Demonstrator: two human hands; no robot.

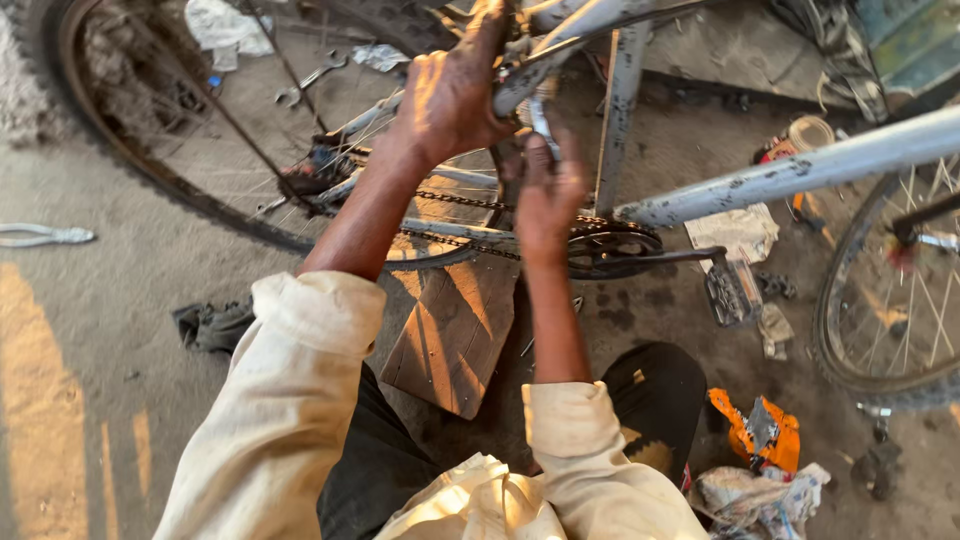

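Note:
A worn grey-white bicycle frame stands in front of me. My left hand is closed around one of its upper tubes. My right hand is just below it, fingers pinched on a small metal tool held up against the same joint. The chain and the crank with its pedal run under my hands. The rear wheel is at the left. What the tool's tip touches is hidden behind my fingers.
A brown wooden board lies on the ground under the chain. Spanners lie beyond the rear wheel, pliers at the far left. A dark rag, orange wrapper, paper scraps and the front wheel surround me.

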